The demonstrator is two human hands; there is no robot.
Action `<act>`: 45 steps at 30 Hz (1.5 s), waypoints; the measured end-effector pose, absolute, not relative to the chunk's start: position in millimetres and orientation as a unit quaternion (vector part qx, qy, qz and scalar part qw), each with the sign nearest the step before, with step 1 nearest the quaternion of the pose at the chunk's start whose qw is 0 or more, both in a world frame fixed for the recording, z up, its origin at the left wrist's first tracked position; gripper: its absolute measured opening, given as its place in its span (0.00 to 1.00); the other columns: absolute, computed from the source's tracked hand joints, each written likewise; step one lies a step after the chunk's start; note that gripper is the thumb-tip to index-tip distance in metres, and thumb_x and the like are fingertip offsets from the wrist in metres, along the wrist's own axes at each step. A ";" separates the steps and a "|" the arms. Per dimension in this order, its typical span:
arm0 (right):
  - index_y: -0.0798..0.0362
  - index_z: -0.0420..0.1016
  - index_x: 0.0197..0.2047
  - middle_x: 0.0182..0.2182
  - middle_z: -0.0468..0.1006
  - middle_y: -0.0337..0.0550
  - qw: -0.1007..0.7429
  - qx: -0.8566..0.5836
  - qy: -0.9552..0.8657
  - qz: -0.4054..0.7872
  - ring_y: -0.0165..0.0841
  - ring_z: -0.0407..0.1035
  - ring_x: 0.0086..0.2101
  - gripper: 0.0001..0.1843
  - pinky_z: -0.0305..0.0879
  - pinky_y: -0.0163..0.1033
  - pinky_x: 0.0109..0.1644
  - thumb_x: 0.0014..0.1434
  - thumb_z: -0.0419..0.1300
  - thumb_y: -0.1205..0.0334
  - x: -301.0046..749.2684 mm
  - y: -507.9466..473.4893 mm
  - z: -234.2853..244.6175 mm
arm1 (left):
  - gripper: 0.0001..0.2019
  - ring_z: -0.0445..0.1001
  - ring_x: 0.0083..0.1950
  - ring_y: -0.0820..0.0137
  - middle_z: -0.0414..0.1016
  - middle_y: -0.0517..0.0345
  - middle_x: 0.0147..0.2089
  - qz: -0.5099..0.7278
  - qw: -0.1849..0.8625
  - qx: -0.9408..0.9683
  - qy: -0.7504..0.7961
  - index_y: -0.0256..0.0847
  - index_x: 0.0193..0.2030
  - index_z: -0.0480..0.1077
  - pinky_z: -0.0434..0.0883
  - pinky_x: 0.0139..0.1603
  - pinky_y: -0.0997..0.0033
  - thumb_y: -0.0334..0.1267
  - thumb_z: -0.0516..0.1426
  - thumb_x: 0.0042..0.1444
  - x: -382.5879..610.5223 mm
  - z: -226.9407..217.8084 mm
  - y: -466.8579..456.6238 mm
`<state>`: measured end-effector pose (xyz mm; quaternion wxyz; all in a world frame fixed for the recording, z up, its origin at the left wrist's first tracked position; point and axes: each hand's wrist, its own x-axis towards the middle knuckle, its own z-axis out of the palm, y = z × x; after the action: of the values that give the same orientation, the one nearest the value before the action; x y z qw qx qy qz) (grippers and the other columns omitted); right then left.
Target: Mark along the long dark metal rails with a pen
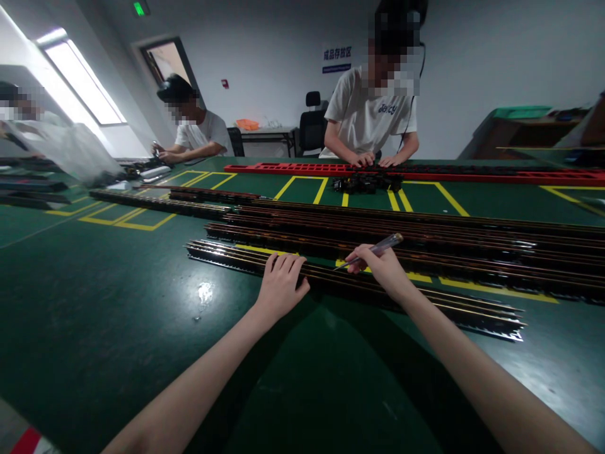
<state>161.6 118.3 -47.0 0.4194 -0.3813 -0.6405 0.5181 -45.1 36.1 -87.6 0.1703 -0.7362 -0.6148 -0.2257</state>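
Observation:
A long black rail (467, 306) with thin brass-coloured strips along it lies across the green table in front of me. My left hand (282, 287) is closed over its middle, fingers across the top and thumb on the near side. To the right, my right hand (373, 265) grips a slim screwdriver (390, 241) with a translucent handle. The screwdriver slants down to the left, its tip at the rail's top just right of my left hand. Whether the tip touches the rail I cannot tell.
Several similar dark rails (425, 239) lie close together beyond mine. Yellow tape lines (300, 178) mark the green table (118, 315). Across it, a co-worker (373, 120) handles black parts (366, 181) by a long red frame (283, 169). Other people sit at the left.

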 end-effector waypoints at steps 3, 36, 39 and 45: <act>0.55 0.75 0.21 0.17 0.75 0.45 0.426 -0.386 -0.634 0.517 0.31 0.69 0.21 0.15 0.67 0.36 0.28 0.48 0.60 0.51 162.4 119.9 -49.0 | 0.15 0.71 0.54 0.57 0.76 0.49 0.50 -0.225 0.165 -0.741 -0.611 0.40 0.50 0.70 0.60 0.63 0.49 0.33 0.53 0.57 -44.5 -87.0 35.8; 0.54 0.74 0.16 0.12 0.69 0.41 0.469 -0.399 -0.593 0.520 0.30 0.65 0.17 0.14 0.65 0.37 0.26 0.44 0.57 0.55 166.9 121.9 -48.4 | 0.15 0.71 0.53 0.57 0.76 0.47 0.49 -0.229 0.161 -0.750 -0.600 0.37 0.50 0.70 0.63 0.63 0.50 0.33 0.53 0.57 -46.1 -87.0 36.5; 0.54 0.73 0.16 0.12 0.69 0.41 0.468 -0.398 -0.596 0.517 0.29 0.64 0.16 0.14 0.65 0.37 0.25 0.44 0.57 0.55 165.4 120.8 -47.1 | 0.16 0.71 0.54 0.58 0.75 0.48 0.50 -0.225 0.158 -0.754 -0.596 0.39 0.52 0.70 0.62 0.64 0.49 0.32 0.52 0.57 -46.5 -87.4 37.4; 0.54 0.74 0.18 0.14 0.71 0.41 0.459 -0.388 -0.615 0.511 0.29 0.66 0.19 0.14 0.66 0.35 0.26 0.47 0.58 0.54 162.0 116.5 -48.6 | 0.20 0.70 0.56 0.60 0.75 0.49 0.52 -0.217 0.148 -0.764 -0.589 0.40 0.55 0.69 0.60 0.66 0.50 0.27 0.49 0.56 -47.5 -88.4 37.8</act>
<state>162.0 116.5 -48.6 0.4588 -0.3879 -0.6148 0.5109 -47.5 37.8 -88.4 0.1480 -0.7641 -0.5893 -0.2166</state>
